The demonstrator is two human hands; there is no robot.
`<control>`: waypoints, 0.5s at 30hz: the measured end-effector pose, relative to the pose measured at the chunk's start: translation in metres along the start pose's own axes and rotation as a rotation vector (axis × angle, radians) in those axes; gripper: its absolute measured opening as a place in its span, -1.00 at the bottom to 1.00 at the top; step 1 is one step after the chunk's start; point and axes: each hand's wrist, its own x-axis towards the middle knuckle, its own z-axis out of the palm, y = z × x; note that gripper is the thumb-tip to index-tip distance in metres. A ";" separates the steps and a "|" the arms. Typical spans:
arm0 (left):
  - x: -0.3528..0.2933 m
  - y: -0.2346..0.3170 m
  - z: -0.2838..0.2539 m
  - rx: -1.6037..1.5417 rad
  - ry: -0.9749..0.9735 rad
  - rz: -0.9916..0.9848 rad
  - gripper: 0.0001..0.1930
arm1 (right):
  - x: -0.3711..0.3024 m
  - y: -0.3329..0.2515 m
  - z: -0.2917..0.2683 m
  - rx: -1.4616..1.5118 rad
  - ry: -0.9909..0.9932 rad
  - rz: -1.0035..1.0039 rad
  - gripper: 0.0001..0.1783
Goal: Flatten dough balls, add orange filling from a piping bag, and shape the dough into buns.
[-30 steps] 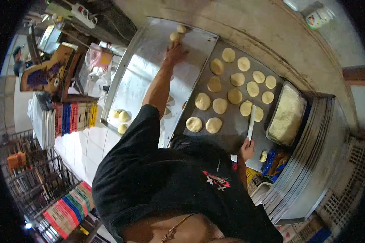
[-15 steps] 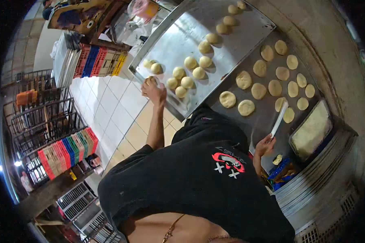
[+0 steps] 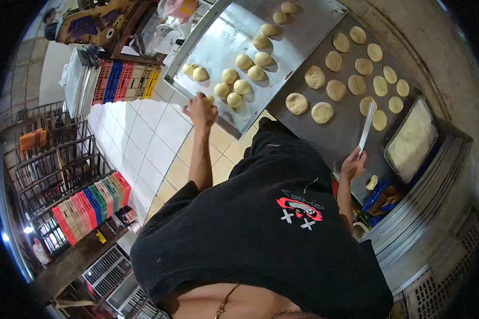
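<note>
My left hand (image 3: 201, 111) is at the near left edge of the shiny metal tray (image 3: 282, 42). Its fingers curl round a pale dough ball (image 3: 210, 99), partly hidden by them. Several round dough balls (image 3: 229, 76) sit on that tray, some in a cluster and others in a line toward the far side. My right hand (image 3: 352, 164) grips a long, narrow, flat spatula (image 3: 367, 127), its pale blade pointing away over the darker tray (image 3: 303, 135). Flattened dough rounds (image 3: 336, 90) lie there in rows, two of them next to the blade tip.
Right of the dough rounds stands a rectangular pan (image 3: 411, 141) of pale filling. A dough scrap (image 3: 372, 183) and a blue wrapper (image 3: 380, 202) lie nearer me. Stacked metal trays (image 3: 420, 207) are at the right. Coloured plastic crates (image 3: 93, 204) and black racks (image 3: 56, 154) stand left.
My left hand has shifted toward the near edge of the shiny tray, and a dough ball now shows at its fingers. My right hand still holds the spatula over the dough rounds.
</note>
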 end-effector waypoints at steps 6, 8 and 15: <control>-0.018 -0.002 0.020 0.056 -0.037 -0.033 -0.35 | 0.003 0.007 0.002 0.084 0.030 -0.107 -0.54; 0.000 -0.011 0.027 -0.045 -0.012 -0.067 -0.26 | 0.004 0.005 0.000 0.068 0.010 -0.121 -0.57; 0.134 -0.041 0.054 -0.513 0.130 -0.053 -0.06 | 0.002 0.019 -0.001 -0.032 0.054 -0.074 -0.55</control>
